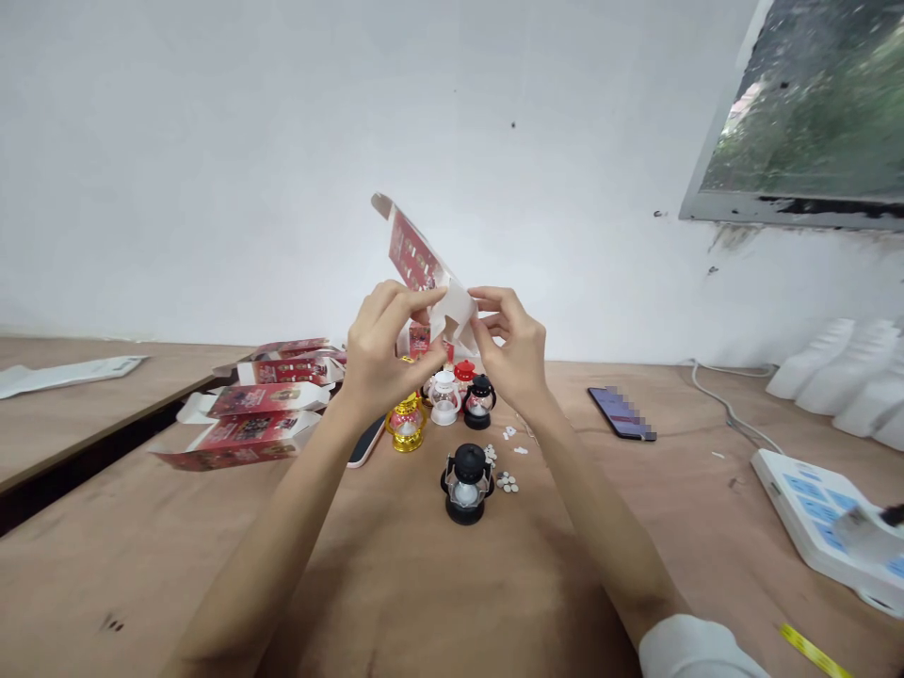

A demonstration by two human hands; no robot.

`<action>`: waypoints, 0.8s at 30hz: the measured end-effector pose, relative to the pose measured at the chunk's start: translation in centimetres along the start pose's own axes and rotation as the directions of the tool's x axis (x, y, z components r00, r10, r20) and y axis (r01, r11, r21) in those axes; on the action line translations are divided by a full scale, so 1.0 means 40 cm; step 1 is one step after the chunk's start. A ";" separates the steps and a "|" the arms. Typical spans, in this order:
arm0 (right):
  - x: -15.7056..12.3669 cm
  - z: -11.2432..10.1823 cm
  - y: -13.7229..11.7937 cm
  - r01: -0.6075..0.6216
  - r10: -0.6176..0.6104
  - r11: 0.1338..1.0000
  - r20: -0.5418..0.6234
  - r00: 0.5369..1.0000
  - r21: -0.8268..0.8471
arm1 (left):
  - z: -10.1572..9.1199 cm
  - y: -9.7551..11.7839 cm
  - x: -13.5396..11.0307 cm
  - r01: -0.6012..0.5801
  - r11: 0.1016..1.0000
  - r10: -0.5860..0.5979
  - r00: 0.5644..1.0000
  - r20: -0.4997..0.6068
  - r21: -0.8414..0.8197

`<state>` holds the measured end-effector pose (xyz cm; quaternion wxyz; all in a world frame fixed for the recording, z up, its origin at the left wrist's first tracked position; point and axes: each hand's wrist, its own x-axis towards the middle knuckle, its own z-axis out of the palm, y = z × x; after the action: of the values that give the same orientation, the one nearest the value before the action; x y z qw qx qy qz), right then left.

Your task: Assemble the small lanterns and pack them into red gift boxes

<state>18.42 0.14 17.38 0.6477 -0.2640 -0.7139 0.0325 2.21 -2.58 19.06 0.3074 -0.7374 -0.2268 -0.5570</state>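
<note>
Head view, clock face on frame ctr: red-and-white printed cardboard box (427,267) is up in the air at ctr, above the tabletop, one long panel tilted out twd 11 o'clock, white flaps at its near end. L hand (388,344) at the box's 8, thumb + fingers grasping the white end. R hand (515,348) at its 4, thumb + fingertips pinching the edge of the same end.

At 6, black lantern w/ clear globe and wire guard (467,488) stands upright on brown wooden tabletop (424,584); small white round pieces (507,483) lie just beside it, at its 3. Approx 6–7, nr the hands: shiny gold lantern (406,428), white lantern (444,400), red lantern (464,372) & second black lantern (479,403), all upright.

At 8: red printed cartons (258,428), open flaps. Dark phone w/ lit screen (621,412) just past 3; white power strip w/ blue-marked sockets (805,499) nr 4, plug in it; white bottle-shaped items (858,377) at 3.
</note>
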 end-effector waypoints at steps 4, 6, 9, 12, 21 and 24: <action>-0.009 0.017 -0.011 -0.046 0.043 0.997 0.054 0.998 0.058 | -0.006 0.007 0.005 0.061 0.995 -0.063 0.998 -0.020 -0.085; -0.014 0.024 -0.021 -0.104 0.097 0.991 0.087 0.992 0.082 | 0.000 0.008 0.004 0.101 0.985 -0.110 0.993 -0.053 -0.143; -0.021 0.036 -0.030 -0.187 0.170 0.976 0.146 0.975 0.113 | 0.012 0.009 0.000 0.143 0.962 -0.174 0.977 -0.120 -0.234; -0.024 0.045 -0.026 -0.228 0.198 0.960 0.181 0.963 0.161 | 0.018 0.007 -0.003 0.154 0.957 -0.194 0.969 -0.153 -0.244; -0.018 0.019 -0.016 -0.067 0.086 0.989 -0.144 0.986 0.134 | 0.008 -0.020 0.001 0.171 0.903 -0.229 0.968 -0.103 -0.393; -0.023 0.018 -0.018 -0.003 0.020 0.998 -0.264 0.964 0.066 | 0.001 -0.011 0.006 0.178 0.917 -0.206 0.978 -0.042 -0.358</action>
<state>17.51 -0.64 16.70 0.7452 -0.2488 -0.6182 0.0240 1.98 -2.25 19.36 0.1230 -0.7321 -0.1822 -0.6447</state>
